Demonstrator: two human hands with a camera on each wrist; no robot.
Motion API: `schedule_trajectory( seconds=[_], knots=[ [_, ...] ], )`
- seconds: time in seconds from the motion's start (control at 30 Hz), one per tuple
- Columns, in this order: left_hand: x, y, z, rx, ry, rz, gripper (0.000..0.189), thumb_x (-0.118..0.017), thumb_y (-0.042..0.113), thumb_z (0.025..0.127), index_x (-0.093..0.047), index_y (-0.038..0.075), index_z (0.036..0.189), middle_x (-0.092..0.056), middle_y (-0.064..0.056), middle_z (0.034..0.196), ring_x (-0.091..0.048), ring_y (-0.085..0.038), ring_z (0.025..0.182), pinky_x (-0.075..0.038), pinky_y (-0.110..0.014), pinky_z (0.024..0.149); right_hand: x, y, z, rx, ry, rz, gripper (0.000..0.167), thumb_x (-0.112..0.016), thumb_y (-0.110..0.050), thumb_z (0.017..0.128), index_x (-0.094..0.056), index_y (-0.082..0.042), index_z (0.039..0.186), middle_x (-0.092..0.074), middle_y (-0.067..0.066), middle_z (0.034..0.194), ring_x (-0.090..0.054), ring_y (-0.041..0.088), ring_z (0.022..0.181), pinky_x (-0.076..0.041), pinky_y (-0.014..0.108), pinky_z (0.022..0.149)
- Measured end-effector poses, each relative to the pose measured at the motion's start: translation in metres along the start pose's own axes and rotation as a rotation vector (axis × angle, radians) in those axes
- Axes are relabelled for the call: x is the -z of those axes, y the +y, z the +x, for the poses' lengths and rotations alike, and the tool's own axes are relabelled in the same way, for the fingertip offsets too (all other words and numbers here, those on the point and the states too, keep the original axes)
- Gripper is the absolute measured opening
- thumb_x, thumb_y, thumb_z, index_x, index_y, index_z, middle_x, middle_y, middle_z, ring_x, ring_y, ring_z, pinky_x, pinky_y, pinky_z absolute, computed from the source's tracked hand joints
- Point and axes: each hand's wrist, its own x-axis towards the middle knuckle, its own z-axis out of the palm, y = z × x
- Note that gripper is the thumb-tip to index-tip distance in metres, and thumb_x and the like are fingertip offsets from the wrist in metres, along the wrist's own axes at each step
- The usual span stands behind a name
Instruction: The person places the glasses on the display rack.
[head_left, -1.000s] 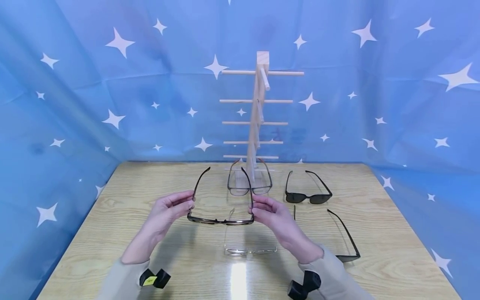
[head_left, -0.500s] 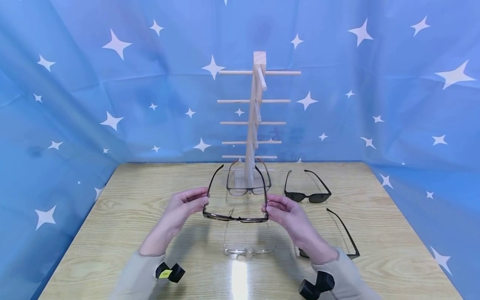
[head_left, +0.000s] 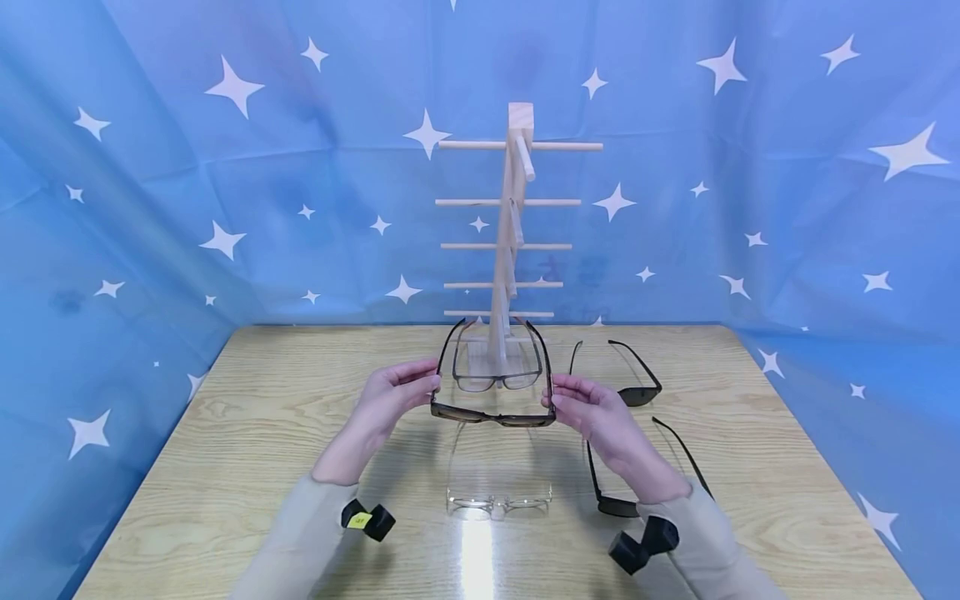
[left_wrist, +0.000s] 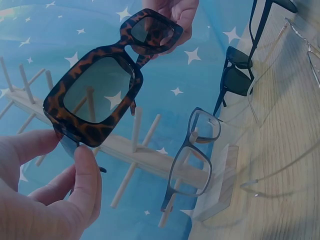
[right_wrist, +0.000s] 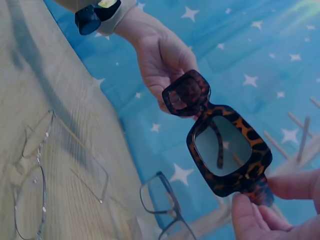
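A pair of tortoiseshell sunglasses (head_left: 459, 414) is held up above the table, lenses toward me and temples pointing at the back. My left hand (head_left: 390, 393) pinches its left temple by the hinge, thumb against fingers. At the other hinge my right hand (head_left: 603, 417) has the same grip. The mottled brown frame (left_wrist: 62, 97) and greenish lenses fill much of the left wrist view. Behind it, a pair of dark-rimmed clear glasses (head_left: 474, 384) sits at the foot of a wooden peg rack (head_left: 521, 117), whose higher pegs bear nothing.
Thin metal-framed glasses (head_left: 491, 505) stand on the wood-grain table (head_left: 247, 417) in front. To the right are black sunglasses (head_left: 640, 396) and, nearer, a second black pair (head_left: 617, 507); my right hand and arm cover parts of both. A blue star-printed cloth (head_left: 360, 100) hangs behind.
Both hands have carried the tortoiseshell sunglasses to the right and slightly farther from me, so they now overlap the glasses at the rack's foot. The grip is unchanged.
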Motion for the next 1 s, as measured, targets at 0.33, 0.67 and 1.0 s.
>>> schedule_trajectory(
  seconds=[0.33, 0.67, 1.0],
  knots=[
    [-0.007, 0.002, 0.014, 0.02, 0.025, -0.042, 0.038, -0.062, 0.002, 0.088, -0.054, -0.009, 0.124, -0.063, -0.008, 0.106, -0.062, -0.01, 0.087, -0.054, -0.022, 0.076, 0.009, -0.006, 0.014, -0.036, 0.0, -0.014, 0.045, -0.051, 0.003, 0.093, -0.034, 0.014, 0.132, -0.059, 0.002, 0.101, -0.061, 0.012, 0.097, -0.05, 0.02, 0.085],
    [-0.014, 0.006, 0.024, 0.026, 0.054, -0.101, 0.038, -0.062, 0.001, 0.088, -0.054, -0.009, 0.124, -0.061, -0.01, 0.11, -0.063, -0.014, 0.089, -0.054, -0.023, 0.078, 0.017, -0.016, 0.029, -0.041, -0.019, -0.05, 0.048, -0.05, -0.002, 0.095, -0.03, 0.014, 0.136, -0.063, -0.004, 0.098, -0.062, 0.007, 0.093, -0.05, 0.018, 0.083],
    [-0.018, 0.008, 0.039, 0.047, 0.094, -0.137, 0.039, -0.063, 0.004, 0.088, -0.055, -0.007, 0.124, -0.06, -0.013, 0.115, -0.063, -0.011, 0.084, -0.053, -0.022, 0.08, 0.021, -0.023, 0.048, -0.033, 0.002, -0.054, 0.039, -0.048, -0.001, 0.096, -0.039, 0.012, 0.131, -0.064, -0.001, 0.096, -0.062, 0.007, 0.092, -0.05, 0.019, 0.083]
  ],
)
